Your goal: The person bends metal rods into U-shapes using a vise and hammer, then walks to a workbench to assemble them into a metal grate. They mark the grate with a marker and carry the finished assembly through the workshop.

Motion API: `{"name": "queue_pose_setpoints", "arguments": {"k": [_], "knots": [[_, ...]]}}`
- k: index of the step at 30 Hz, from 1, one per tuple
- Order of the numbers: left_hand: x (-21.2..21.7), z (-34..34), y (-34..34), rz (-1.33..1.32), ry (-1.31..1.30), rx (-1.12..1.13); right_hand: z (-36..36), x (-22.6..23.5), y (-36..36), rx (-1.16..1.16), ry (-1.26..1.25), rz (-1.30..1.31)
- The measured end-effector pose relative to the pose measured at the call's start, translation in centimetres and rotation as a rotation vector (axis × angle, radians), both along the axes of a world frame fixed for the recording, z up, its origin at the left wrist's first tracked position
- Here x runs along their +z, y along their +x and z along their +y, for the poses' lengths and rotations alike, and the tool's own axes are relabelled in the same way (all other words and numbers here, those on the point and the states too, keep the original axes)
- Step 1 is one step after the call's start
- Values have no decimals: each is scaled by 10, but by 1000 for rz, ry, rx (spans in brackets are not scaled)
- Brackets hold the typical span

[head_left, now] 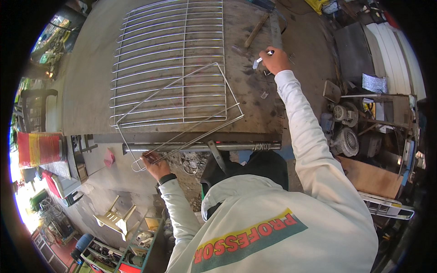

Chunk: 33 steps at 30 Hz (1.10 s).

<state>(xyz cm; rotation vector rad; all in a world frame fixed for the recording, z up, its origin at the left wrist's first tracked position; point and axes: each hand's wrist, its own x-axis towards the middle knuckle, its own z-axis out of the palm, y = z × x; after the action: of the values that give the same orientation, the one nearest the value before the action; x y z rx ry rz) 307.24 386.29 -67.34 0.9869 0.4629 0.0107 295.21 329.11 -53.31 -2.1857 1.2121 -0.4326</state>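
My left hand (pixel 157 167) is closed round the near left corner of a bent wire frame (pixel 169 85), thin and shiny. The frame lies slanted across the near part of a large wire rack (pixel 150 59), which rests flat on the brown worktop (pixel 86 91). Farther off to the right, over the worktop, my right hand (pixel 276 60) pinches a short white pen-like tool (pixel 262 59) with a dark end. Just beyond its tip is a small pale piece (pixel 255 64); whether they touch I cannot tell.
Beyond my right hand lie a wooden-handled hammer (pixel 256 30) and a flat metal bar (pixel 275 32). A steel pipe (pixel 182 148) runs along the worktop's near edge. Motor parts (pixel 346 141) stand at right; a cream plastic chair (pixel 116 219) is at lower left.
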Motion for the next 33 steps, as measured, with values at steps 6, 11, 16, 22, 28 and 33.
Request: {"name": "queue_pose_setpoints", "arguments": {"k": [6, 11, 16, 22, 28, 33], "knots": [[5, -11, -6, 61, -85, 18, -11, -6, 12, -17, -220, 234], [6, -6, -8, 85, -272, 64, -1, 4, 14, -55, -264, 252], [6, -9, -11, 35, -65, 42, 13, 7, 2, 31, -241, 103], [11, -11, -12, 15, 16, 15, 29, -5, -8, -1, -353, 22], [39, -24, -10, 176, -348, 154, 17, -10, -19, -86, -356, 1], [38, -19, -9, 197, -337, 179, 25, 0, -15, -141, -107, -86]]}}
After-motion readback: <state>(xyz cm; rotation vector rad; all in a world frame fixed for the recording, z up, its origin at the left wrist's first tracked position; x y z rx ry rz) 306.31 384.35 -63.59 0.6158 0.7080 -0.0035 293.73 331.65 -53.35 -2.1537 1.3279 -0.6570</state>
